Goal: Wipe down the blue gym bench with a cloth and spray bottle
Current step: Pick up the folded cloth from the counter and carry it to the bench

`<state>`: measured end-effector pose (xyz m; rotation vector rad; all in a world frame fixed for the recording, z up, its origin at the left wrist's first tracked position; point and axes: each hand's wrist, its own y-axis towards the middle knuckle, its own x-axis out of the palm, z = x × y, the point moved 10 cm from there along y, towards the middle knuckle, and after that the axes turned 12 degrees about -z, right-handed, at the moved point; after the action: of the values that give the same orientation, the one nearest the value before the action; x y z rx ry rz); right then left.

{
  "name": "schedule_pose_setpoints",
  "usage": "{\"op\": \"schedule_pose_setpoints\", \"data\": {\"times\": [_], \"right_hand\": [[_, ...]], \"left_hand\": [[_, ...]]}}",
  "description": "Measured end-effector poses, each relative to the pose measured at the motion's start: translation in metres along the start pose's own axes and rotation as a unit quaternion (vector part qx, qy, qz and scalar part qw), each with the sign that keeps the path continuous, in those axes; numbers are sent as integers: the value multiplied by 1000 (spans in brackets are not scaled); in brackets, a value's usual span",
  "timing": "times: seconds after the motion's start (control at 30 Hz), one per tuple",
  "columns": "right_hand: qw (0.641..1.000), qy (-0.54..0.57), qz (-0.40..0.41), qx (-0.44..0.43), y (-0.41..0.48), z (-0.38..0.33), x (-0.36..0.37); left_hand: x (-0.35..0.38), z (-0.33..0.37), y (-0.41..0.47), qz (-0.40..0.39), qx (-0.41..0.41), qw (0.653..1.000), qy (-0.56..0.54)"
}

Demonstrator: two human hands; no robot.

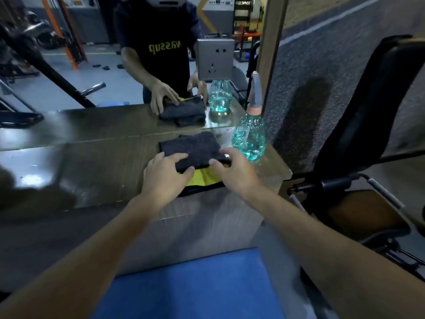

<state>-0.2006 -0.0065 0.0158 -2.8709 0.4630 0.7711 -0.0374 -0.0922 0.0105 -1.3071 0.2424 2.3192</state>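
The cloth (190, 149) lies folded on the tabletop (92, 169). It is dark gray on top. A yellow part peeks out at its near edge.

The left hand (164, 176) is at the near left side of the cloth. Its fingers lie on top of the gray part and its thumb is at the edge below, so the cloth sits between them. The right hand (232, 170) is at the near right corner of the cloth. Its fingers bend over the corner and its thumb presses the edge. Both hands have hold of the cloth, and the cloth is flat on the tabletop, not lifted.

The bottle (249, 137) stands just to the right of the cloth, close to it. It stands up straight. It is see-through and has blue-green water in the bottom part. Its top is gray with a pink ring.

The blue bench (195, 284) is nearer than the cloth, low down between the two arms. Nothing lies on the part that shows.

Behind the cloth is a mirror (92, 65). In it you can see the cloth, the bottle and the two hands again. A gray socket (215, 59) sits on the mirror, above and behind the cloth. Far to the right of the cloth is a black seat (368, 111) with a tall back.
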Motion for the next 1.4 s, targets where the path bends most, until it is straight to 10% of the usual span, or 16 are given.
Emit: {"op": "schedule_pose_setpoints", "data": {"times": [0.43,0.6,0.8,1.27,1.4], "right_hand": [[994,-9,52,-99,-37,-40,8],[988,69,66,-118,-92,-16,-19],[986,92,46,-132,-142,48,-45],[996,65,61,9,-176,374,73],[945,-258,-81,182,-173,506,150]], "left_hand": [[-13,1,-45,60,25,965,-253],[36,-23,-90,76,-83,851,-513],[146,15,-132,-86,-144,699,-695],[445,-99,-114,-203,-94,777,-589],[529,-168,-94,-234,-50,921,-306]]}}
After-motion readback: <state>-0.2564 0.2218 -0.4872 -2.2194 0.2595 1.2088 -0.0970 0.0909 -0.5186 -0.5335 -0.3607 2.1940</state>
